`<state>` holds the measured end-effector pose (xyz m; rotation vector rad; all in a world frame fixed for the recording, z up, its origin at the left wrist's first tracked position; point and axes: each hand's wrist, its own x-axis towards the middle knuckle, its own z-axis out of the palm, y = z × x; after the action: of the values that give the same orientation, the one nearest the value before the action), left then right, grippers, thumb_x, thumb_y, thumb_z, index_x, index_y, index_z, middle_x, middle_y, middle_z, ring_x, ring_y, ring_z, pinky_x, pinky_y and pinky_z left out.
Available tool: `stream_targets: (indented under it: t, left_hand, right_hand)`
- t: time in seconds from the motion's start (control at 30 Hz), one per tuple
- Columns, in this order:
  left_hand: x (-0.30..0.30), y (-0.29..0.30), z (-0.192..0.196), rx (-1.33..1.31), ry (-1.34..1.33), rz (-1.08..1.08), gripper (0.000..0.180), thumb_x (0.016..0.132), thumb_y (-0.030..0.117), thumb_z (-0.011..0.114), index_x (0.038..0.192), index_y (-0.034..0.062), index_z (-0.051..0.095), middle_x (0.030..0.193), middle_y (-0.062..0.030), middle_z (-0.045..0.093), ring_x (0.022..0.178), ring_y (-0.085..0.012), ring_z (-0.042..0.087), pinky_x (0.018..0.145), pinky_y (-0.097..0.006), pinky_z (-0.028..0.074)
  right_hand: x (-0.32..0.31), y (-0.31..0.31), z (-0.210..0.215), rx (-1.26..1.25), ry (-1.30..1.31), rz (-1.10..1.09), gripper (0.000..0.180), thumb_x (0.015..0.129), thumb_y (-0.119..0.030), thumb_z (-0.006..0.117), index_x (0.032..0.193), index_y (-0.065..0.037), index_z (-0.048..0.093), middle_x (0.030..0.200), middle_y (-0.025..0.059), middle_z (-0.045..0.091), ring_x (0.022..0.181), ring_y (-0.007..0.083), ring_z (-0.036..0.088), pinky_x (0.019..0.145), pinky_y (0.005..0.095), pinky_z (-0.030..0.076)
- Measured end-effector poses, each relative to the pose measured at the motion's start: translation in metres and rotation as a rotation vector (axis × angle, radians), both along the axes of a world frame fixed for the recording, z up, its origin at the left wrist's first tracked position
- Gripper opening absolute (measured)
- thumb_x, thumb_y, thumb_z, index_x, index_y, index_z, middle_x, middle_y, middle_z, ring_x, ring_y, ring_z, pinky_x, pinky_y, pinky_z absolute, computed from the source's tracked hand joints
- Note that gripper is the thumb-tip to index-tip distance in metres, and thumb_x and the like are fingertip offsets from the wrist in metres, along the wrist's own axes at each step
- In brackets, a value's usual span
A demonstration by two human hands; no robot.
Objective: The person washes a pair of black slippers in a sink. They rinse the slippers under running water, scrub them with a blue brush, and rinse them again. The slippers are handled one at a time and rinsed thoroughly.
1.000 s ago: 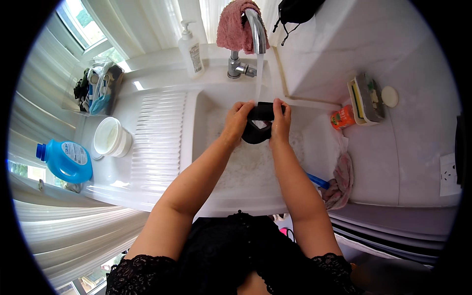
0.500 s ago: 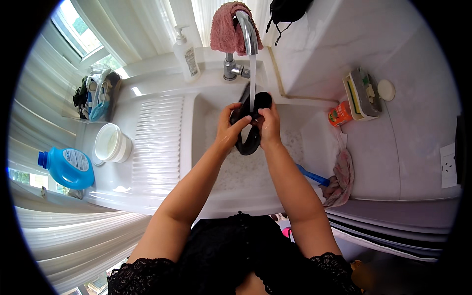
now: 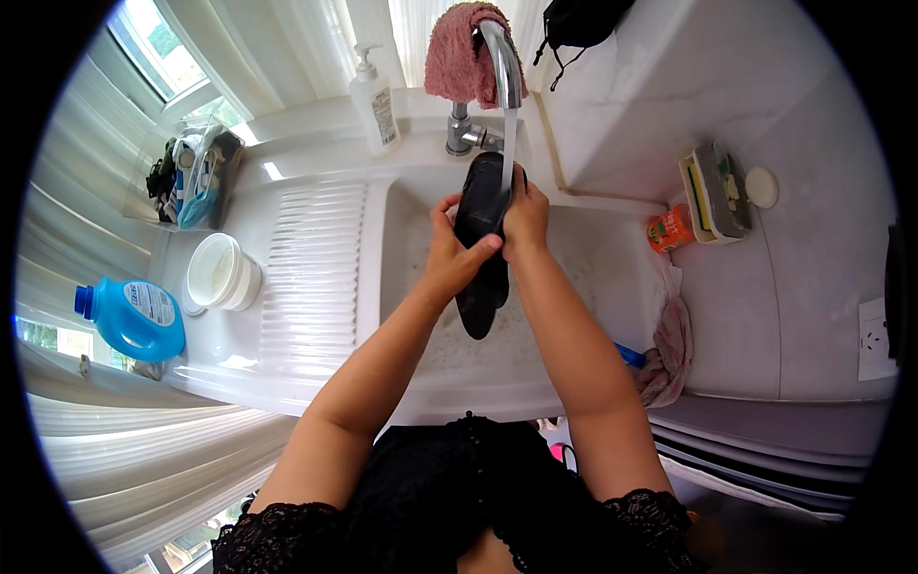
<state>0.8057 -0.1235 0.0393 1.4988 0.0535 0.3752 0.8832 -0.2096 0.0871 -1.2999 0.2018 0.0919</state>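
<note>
A black shoe [image 3: 483, 206], dark and wet-looking, is held lengthwise over the white sink [image 3: 406, 263], its underside apparently turned up. Around its left edge my left hand [image 3: 453, 251] is closed, thumb lying across the shoe. My right hand [image 3: 525, 218] grips the right edge, with its fingers partly hidden behind the shoe. From the chrome faucet [image 3: 504, 62] a stream of water [image 3: 509, 143] falls onto the shoe's right side, beside my right hand.
A pink towel [image 3: 459, 57] drapes over the faucet. Left of the basin are a ribbed washboard [image 3: 311, 268], a white tub [image 3: 222, 273], a blue detergent bottle [image 3: 139, 320] and a pump bottle [image 3: 374, 105]. A sponge holder [image 3: 712, 196] and a wet cloth [image 3: 667, 349] are on the right.
The shoe has been turned over, from its opening showing to a long, flat face showing. My right hand has shifted up along its edge. The view has shifted slightly.
</note>
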Motion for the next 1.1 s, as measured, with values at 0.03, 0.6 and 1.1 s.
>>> stream_targets:
  t: [0.03, 0.6, 1.1]
  left_hand:
    - [0.004, -0.004, 0.0, 0.019, 0.072, 0.11, 0.062, 0.08, 0.034, 0.072, 0.125, 0.0014, 0.042, 0.111, -0.0146, 0.056, 0.101, -0.0231, 0.056, 0.086, -0.034, 0.045]
    - [0.01, -0.01, 0.024, 0.497, 0.113, 0.112, 0.043, 0.083, 0.037, 0.064, 0.093, -0.0033, 0.053, 0.086, -0.0265, 0.061, 0.08, -0.0425, 0.058, 0.069, -0.043, 0.045]
    - [0.033, -0.028, 0.059, 0.029, 0.227, 0.237, 0.052, 0.096, 0.047, 0.04, 0.103, -0.002, 0.055, 0.091, -0.0112, 0.058, 0.085, -0.018, 0.051, 0.074, -0.031, 0.042]
  right_hand:
    - [0.003, 0.002, -0.005, -0.146, -0.042, -0.028, 0.043, 0.096, -0.038, 0.048, 0.085, 0.001, 0.062, 0.069, 0.0076, 0.059, 0.063, 0.0183, 0.055, 0.064, 0.0331, 0.044]
    - [0.001, -0.007, 0.021, -0.472, -0.055, 0.004, 0.074, 0.082, -0.065, 0.051, 0.111, 0.003, 0.056, 0.106, 0.0202, 0.062, 0.102, 0.032, 0.058, 0.087, 0.0374, 0.044]
    - [0.018, -0.011, -0.007, -0.51, -0.259, 0.016, 0.043, 0.085, -0.037, 0.055, 0.08, 0.005, 0.064, 0.075, 0.0194, 0.064, 0.071, 0.0296, 0.06, 0.069, 0.0397, 0.046]
